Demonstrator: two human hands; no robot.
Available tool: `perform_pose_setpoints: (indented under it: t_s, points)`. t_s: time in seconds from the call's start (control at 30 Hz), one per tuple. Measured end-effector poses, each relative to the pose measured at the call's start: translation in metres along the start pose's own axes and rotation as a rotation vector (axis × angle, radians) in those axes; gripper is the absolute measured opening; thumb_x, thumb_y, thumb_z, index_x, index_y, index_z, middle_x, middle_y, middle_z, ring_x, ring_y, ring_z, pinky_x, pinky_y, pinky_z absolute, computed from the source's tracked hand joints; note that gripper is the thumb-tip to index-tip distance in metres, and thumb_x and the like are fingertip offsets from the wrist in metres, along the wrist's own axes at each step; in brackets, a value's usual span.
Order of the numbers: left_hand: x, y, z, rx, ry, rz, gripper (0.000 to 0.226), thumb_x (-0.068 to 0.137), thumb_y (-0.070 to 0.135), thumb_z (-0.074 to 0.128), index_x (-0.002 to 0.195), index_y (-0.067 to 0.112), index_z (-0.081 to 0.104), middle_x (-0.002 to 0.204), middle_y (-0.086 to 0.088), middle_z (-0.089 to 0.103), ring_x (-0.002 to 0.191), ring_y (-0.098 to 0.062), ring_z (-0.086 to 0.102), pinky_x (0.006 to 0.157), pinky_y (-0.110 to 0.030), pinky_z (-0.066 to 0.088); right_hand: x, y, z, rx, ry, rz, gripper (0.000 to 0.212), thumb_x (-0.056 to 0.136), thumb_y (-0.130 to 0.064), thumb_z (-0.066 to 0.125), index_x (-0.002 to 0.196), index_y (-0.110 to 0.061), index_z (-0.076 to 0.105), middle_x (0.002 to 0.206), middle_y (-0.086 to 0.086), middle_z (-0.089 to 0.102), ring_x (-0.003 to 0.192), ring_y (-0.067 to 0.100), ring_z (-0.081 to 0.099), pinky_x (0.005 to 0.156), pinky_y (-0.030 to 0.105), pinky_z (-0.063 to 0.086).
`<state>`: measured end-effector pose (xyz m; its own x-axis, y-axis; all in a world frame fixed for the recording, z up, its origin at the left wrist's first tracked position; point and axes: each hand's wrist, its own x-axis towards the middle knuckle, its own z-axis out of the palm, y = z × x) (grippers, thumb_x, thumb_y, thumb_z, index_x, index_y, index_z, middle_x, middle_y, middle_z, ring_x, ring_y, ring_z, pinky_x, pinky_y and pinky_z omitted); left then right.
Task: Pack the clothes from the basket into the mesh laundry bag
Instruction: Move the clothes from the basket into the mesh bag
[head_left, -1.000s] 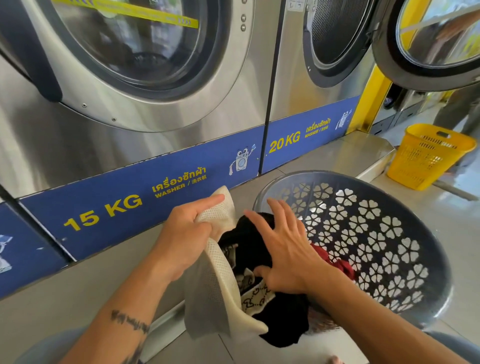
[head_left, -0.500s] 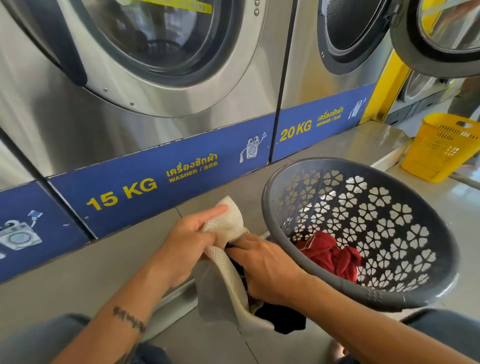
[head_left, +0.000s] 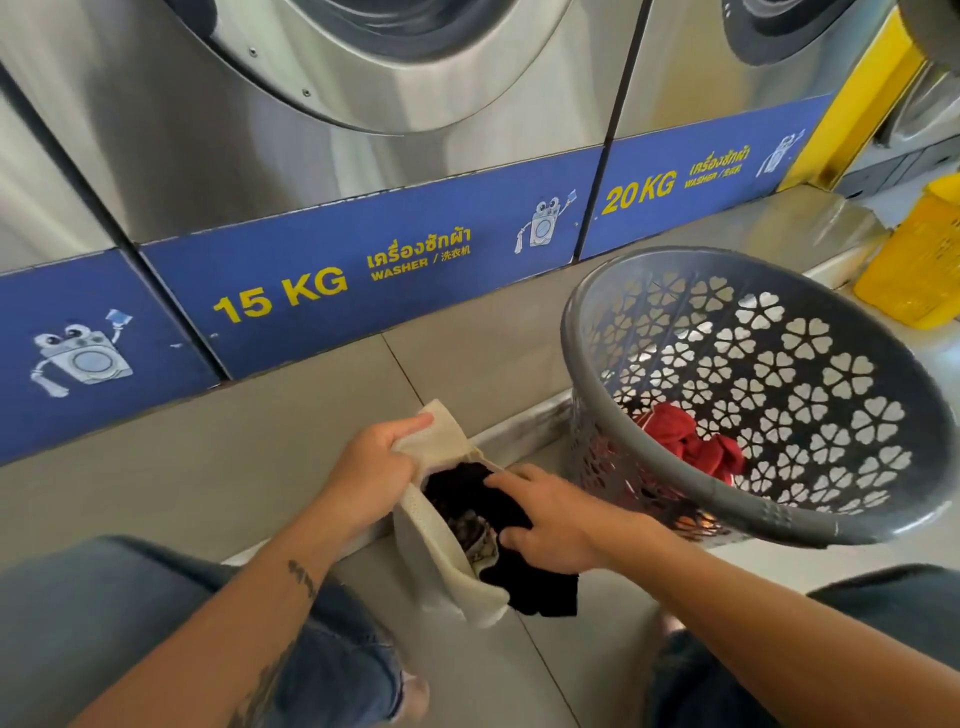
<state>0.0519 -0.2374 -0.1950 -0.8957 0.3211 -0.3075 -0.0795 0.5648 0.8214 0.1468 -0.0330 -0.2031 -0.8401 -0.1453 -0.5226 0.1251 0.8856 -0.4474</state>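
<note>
A cream mesh laundry bag (head_left: 434, 561) hangs between my knees, its mouth held up by my left hand (head_left: 371, 470), which grips the top edge. Black clothes (head_left: 467, 493) and a patterned piece fill the mouth, and a black end (head_left: 540, 590) hangs out at the lower right. My right hand (head_left: 553, 519) lies flat on the black clothes, fingers pressing them into the bag. To the right stands a grey flower-cutout basket (head_left: 821, 519), tilted towards me, with red clothes (head_left: 685, 441) at its bottom.
Steel washers with a blue 15 KG panel (head_left: 311, 291) and a 20 KG panel (head_left: 675, 182) stand on a raised tiled step (head_left: 260, 431) straight ahead. A yellow basket (head_left: 914, 265) sits at the far right. My knees in jeans (head_left: 156, 613) flank the bag.
The view has tilted down. My right hand has pushed the black clothes deeper into the bag, away from the basket. My left hand keeps its grip on the bag's edge.
</note>
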Motion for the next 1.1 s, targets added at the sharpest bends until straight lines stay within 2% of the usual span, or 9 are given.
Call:
perform_pose_setpoints:
  t_s: [0.1,0.17,0.23,0.43,0.53,0.63,0.7,0.9,1.1]
  points:
    - [0.009,-0.004,0.004,0.218,0.059,0.102,0.060,0.086,0.001,0.046,0.137,0.032,0.055,0.142,-0.005,0.054,0.115,-0.034,0.059,0.078,-0.032,0.052,-0.002,0.007,0.014,0.073,-0.126,0.195,0.099,0.083,-0.054,0.067,0.156,-0.046,0.000,0.151,0.008,0.028,0.124,0.036,0.052,0.094,0.041,0.054]
    - [0.011,-0.007,0.008,0.321,0.049,0.161,0.056,0.089,0.006,0.047,0.140,0.029,0.053,0.147,-0.001,0.049,0.129,-0.025,0.050,0.104,-0.031,0.043,-0.001,0.008,0.024,0.100,-0.106,0.222,0.101,0.081,-0.041,0.069,0.155,-0.048,0.000,0.139,0.011,0.042,0.107,0.031,0.063,0.076,0.036,0.059]
    - [0.011,-0.011,0.012,0.374,0.005,0.197,0.055,0.091,0.009,0.047,0.142,0.026,0.050,0.148,0.002,0.047,0.133,-0.022,0.046,0.110,-0.030,0.036,0.005,0.008,0.030,0.224,-0.015,0.247,0.091,0.080,-0.021,0.061,0.154,-0.042,0.012,0.127,0.009,0.055,0.096,0.028,0.067,0.071,0.038,0.062]
    - [0.015,-0.010,0.017,0.364,-0.101,0.229,0.073,0.083,0.004,0.059,0.148,0.029,0.039,0.153,0.006,0.040,0.137,-0.018,0.040,0.108,-0.018,0.028,0.039,-0.013,0.038,0.666,0.383,0.128,0.047,0.086,-0.011,0.058,0.128,-0.030,0.049,0.117,0.000,0.064,0.106,0.021,0.063,0.094,0.046,0.055]
    - [0.018,-0.014,0.013,0.344,-0.071,0.221,0.078,0.081,-0.002,0.056,0.149,0.030,0.037,0.155,0.006,0.036,0.139,-0.019,0.038,0.106,-0.017,0.027,0.058,-0.023,0.064,0.466,0.210,-0.001,0.054,0.093,-0.023,0.054,0.144,-0.035,0.043,0.139,-0.001,0.057,0.127,0.024,0.052,0.108,0.046,0.042]
    - [0.020,-0.028,0.011,0.392,-0.021,0.225,0.074,0.083,-0.002,0.051,0.149,0.029,0.038,0.155,0.006,0.035,0.139,-0.018,0.036,0.112,-0.023,0.028,0.078,-0.010,0.095,0.082,-0.064,0.092,0.066,0.094,-0.047,0.039,0.154,-0.053,0.012,0.162,-0.003,0.032,0.147,0.030,0.028,0.112,0.066,0.025]
    - [0.020,-0.036,0.012,0.426,-0.010,0.218,0.071,0.086,0.000,0.050,0.149,0.029,0.038,0.155,0.008,0.035,0.139,-0.018,0.037,0.114,-0.031,0.032,0.084,-0.004,0.101,0.017,-0.148,0.141,0.068,0.095,-0.056,0.034,0.155,-0.052,0.001,0.168,-0.002,0.017,0.152,0.031,0.015,0.114,0.069,0.018]
    - [0.019,-0.039,0.023,0.450,-0.057,0.214,0.058,0.091,0.006,0.044,0.140,0.035,0.050,0.147,0.014,0.034,0.126,-0.018,0.043,0.105,-0.029,0.038,0.081,-0.006,0.089,0.028,-0.122,0.161,0.083,0.090,-0.053,0.047,0.156,-0.048,-0.003,0.167,0.003,0.012,0.151,0.038,0.010,0.119,0.062,0.019]
    - [0.012,-0.049,0.032,0.453,-0.097,0.119,0.063,0.078,0.001,0.056,0.133,0.033,0.055,0.125,0.010,0.043,0.114,-0.020,0.049,0.094,-0.029,0.045,0.066,-0.013,0.094,0.035,0.043,0.121,0.077,0.090,-0.053,0.044,0.156,-0.045,0.007,0.153,0.004,0.036,0.140,0.034,0.030,0.110,0.060,0.034]
